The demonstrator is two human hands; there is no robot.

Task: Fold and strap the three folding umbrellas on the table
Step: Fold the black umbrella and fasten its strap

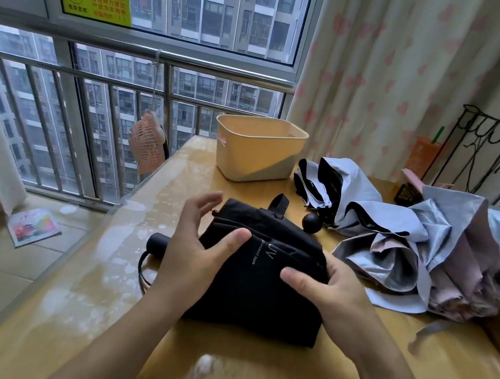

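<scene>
Black umbrella (259, 293) is lying mid-table (247, 378), canopy loosely pleated, strap (280, 201) sticking out at the far edge. Left hand (191, 255) is pressing its thumb on the fabric, fingers spread and loose. Right hand (333, 294) is curling round the right end. Best bet: be laying all pleats one way and keeping the bundle tight before wrapping the strap. Blue umbrella (358, 188) and silver-pink umbrella (443, 264) are lying unfolded to the right.

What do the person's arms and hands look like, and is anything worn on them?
The left hand and right hand show no glove or ring. The left forearm and right forearm are bare to the picture's edge: no sleeve, watch or bracelet shows.
</scene>
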